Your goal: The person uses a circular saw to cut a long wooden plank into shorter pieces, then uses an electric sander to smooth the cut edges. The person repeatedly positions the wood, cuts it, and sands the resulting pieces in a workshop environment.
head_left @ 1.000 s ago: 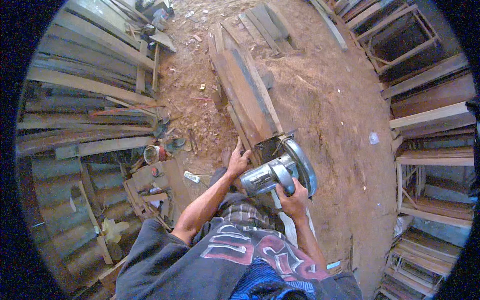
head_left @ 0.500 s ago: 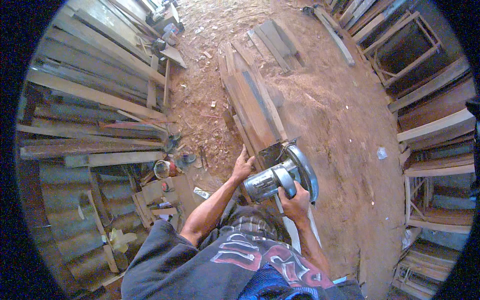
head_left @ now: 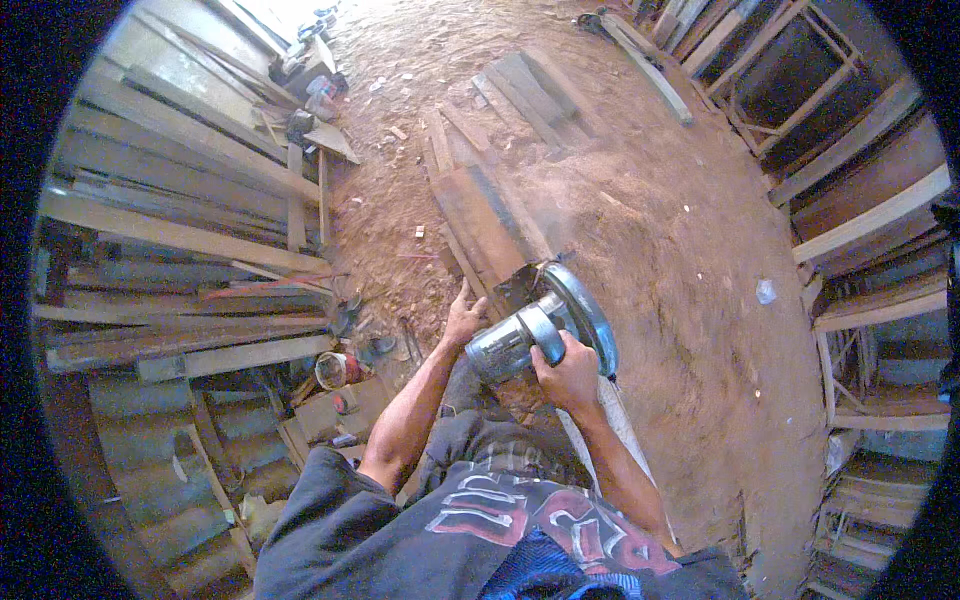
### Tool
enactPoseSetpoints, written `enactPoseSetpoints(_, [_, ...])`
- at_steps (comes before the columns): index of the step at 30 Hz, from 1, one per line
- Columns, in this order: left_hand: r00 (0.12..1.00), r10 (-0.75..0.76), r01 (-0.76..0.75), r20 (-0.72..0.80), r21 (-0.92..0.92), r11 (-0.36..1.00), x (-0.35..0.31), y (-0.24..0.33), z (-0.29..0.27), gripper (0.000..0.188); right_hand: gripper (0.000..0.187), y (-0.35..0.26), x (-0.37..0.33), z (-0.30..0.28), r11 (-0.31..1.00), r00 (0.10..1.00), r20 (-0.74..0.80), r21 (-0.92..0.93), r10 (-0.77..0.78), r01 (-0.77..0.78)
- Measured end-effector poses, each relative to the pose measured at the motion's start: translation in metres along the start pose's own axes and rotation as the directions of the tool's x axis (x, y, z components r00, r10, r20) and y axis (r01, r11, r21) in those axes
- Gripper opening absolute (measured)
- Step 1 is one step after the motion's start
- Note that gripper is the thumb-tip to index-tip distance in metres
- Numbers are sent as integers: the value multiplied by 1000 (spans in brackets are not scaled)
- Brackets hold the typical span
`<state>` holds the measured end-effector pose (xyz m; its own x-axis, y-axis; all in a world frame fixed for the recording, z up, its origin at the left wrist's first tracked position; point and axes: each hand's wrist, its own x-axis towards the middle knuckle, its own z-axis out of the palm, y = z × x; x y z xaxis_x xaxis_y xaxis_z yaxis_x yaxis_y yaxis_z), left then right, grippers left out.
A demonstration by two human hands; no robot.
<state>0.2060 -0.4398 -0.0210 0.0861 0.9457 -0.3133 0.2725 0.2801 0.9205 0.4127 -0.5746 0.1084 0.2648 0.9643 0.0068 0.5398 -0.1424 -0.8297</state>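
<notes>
My right hand (head_left: pixel 570 372) is wrapped round the rear handle of a silver circular saw (head_left: pixel 500 348), whose rounded blade guard lies to the right. The saw's base sits over the near part of a long brown wooden board (head_left: pixel 485 215) that runs away from me. Much of the blade and the cut are hidden beneath the guard and base. To the left of the saw, my left hand (head_left: pixel 465 316) grips the board's left edge, one finger stretched along it and the thumb towards the saw. A darker strip runs along the board's right side.
Loose planks (head_left: pixel 525 95) lie on the sawdust-covered floor ahead. Stacked timber (head_left: pixel 200 230) lines the left wall, with a white and red bucket (head_left: pixel 337 370) near it. Wooden frames (head_left: pixel 870 230) stand along the right. A pale board (head_left: pixel 625 430) lies beside my right forearm.
The saw and my right hand have moved forward along the board. My left hand has shifted forward along its left edge too. The whole view has tilted slightly.
</notes>
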Motion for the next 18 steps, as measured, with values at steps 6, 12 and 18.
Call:
enactPoseSetpoints(6, [996, 21, -6, 85, -178, 984, 11, -13, -3, 72, 30, -6, 2, -4, 999, 1000, 19, 34, 24, -24])
enactPoseSetpoints(12, [992, 45, -9, 120, -290, 957, 37, -37, -11, 79, 30, -10, 3, -4, 1000, 1000, -27, 27, -1, 1])
enactPoseSetpoints(18, [975, 219, -217, -30, 50, 975, 40, -32, -12, 76, 36, -4, 7, 2, 999, 1000, 13, -34, -2, 2])
